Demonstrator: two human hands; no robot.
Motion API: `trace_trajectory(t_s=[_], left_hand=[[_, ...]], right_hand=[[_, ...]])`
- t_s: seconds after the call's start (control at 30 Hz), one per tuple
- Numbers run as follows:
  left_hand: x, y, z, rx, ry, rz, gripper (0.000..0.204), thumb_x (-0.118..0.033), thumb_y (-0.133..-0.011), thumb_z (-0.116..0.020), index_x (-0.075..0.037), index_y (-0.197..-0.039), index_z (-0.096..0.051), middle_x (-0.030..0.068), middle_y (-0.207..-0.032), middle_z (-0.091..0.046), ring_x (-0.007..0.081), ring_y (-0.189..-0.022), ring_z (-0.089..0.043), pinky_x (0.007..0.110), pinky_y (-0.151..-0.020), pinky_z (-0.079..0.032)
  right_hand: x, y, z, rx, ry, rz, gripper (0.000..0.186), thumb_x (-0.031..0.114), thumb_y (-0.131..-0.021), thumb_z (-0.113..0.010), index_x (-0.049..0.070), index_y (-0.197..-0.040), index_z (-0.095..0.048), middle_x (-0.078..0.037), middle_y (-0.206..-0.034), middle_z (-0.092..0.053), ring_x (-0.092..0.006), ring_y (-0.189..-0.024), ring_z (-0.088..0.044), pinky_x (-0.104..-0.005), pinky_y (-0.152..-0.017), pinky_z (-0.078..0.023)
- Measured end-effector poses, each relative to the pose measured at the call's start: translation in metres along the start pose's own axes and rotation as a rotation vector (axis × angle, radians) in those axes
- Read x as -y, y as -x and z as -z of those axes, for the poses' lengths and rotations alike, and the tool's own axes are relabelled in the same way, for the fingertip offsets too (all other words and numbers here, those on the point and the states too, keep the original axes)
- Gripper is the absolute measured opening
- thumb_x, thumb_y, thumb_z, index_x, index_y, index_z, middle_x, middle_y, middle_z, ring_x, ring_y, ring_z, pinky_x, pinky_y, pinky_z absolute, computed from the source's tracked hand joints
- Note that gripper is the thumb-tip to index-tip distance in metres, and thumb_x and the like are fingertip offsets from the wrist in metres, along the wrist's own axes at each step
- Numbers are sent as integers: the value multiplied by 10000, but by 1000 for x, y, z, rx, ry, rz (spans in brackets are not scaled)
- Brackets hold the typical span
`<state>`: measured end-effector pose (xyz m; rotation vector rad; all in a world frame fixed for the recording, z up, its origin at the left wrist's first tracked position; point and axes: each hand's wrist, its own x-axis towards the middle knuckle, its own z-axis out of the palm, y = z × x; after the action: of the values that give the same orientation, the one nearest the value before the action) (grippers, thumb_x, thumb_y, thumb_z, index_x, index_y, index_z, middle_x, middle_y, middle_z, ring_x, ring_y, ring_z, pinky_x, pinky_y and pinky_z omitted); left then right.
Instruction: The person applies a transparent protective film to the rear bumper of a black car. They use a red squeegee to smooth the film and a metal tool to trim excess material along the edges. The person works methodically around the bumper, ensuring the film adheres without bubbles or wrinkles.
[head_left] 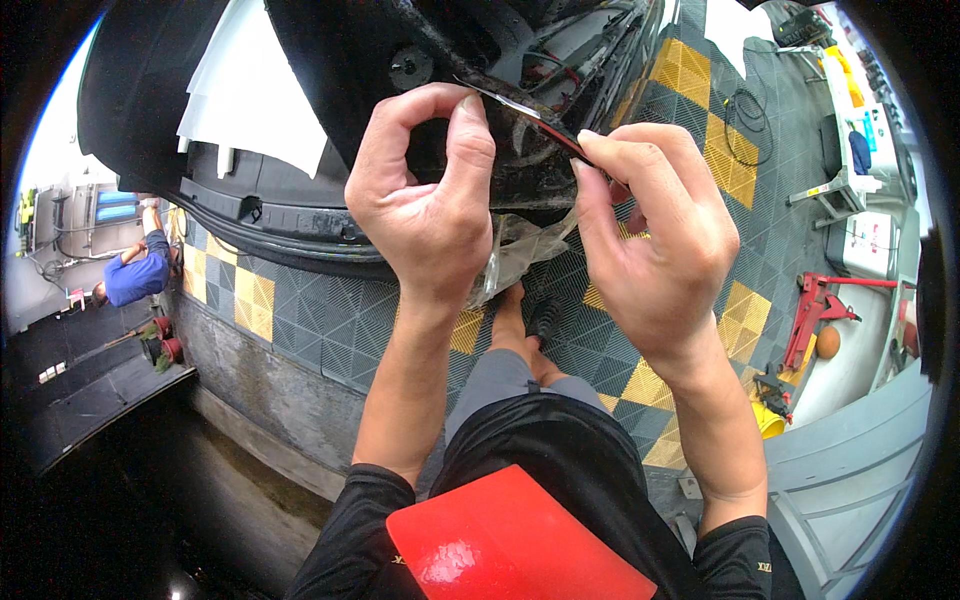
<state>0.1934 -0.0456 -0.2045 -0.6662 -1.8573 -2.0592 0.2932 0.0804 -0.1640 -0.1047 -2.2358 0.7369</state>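
Silver-and-dark strip (521,108) between left hand (437,195) and right hand (660,230), each grip pinching one end; yellow lettering (765,566) on black sleeve (730,552).

The person's left hand (430,190) and right hand (655,215) are in front of a large vehicle part (270,190), with a strip (530,112) running between their fingertips and a plastic wrap (535,250) below, behind the gap between the wrists. A sheet (255,95) is on the vehicle part's left portion, and a co-worker (140,275) is farther left. To the right, a cable (742,112) lies on the floor tiles (310,315), and, nearer the person, a jack (805,325) has a ball (828,343) just beside it.
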Motion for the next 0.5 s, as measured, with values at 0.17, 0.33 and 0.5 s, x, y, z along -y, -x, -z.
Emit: trace_trajectory(t_s=[0.17, 0.33, 0.5], left_hand=[[-1, 0, 0, -4, 21, 33, 60, -30, -951, -717, 19, -983, -706, 35, -914, -701, 89, -839, -628, 224, -769, -499], [-1, -1, -2, -14, -2, 25, 65, -39, -962, -706, 23, -979, -699, 26, -903, -690, 79, -817, -609, 222, -748, -492], [-2, -1, -2, -15, -12, 15, 73, -45, -972, -696, 26, -987, -689, 21, -891, -677, 71, -795, -594, 211, -725, -482]], right_hand=[[-3, 2, -2, 14, 2, -7, 237, -81, -802, -762, 18, -1015, -734, -71, -915, -681, -119, -668, -633, -238, -508, -455], [-7, 3, 0, 3, 24, 18, 236, -77, -804, -761, 20, -1017, -735, -75, -920, -685, -121, -681, -646, -237, -519, -463], [-12, 5, 2, 27, 28, -1, 229, -68, -809, -765, 22, -1017, -735, -75, -926, -689, -124, -689, -651, -243, -536, -477]])
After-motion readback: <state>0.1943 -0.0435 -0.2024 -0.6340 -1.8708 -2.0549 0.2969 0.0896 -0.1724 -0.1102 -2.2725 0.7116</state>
